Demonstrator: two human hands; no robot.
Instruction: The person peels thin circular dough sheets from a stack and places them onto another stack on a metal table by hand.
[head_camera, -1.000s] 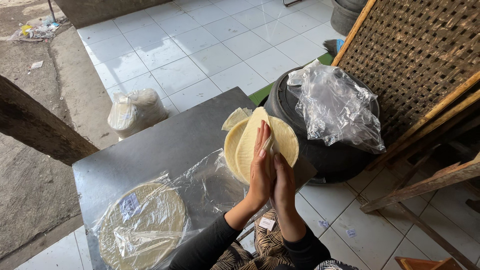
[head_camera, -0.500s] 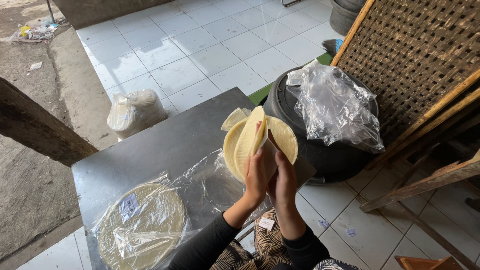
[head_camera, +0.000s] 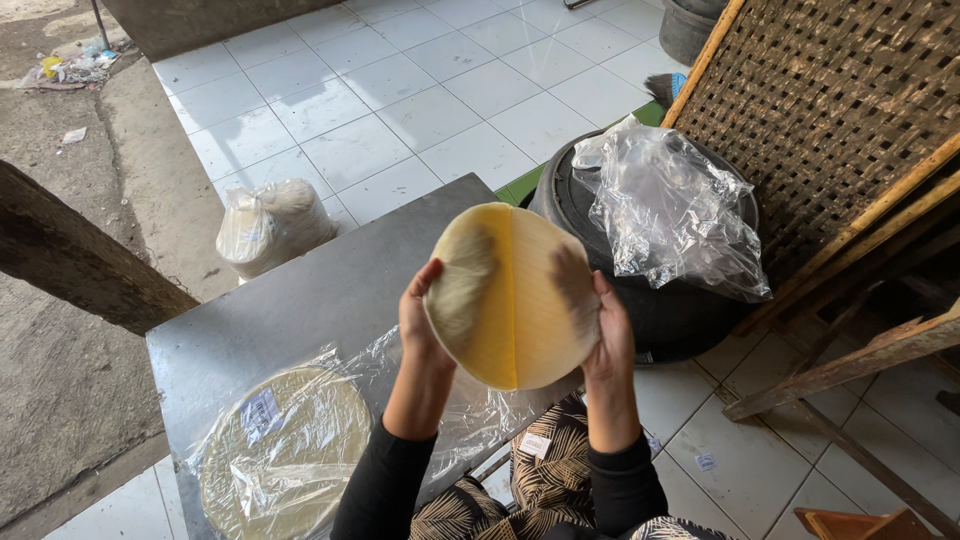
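Head view: a stack of thin round yellow wafers (head_camera: 512, 296) is held up above a grey metal table (head_camera: 320, 290), grasped between the left hand (head_camera: 425, 315) and right hand (head_camera: 610, 335). A plastic-wrapped wafer pack (head_camera: 285, 450) is seen lying on the table.

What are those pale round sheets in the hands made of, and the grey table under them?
The round sheets look like thin dried wafers, perhaps rice paper: cream-yellow, matt, and translucent enough that the left hand and right hand shadow through. The table looks like sheet metal, grey with a dull, faintly scuffed sheen.
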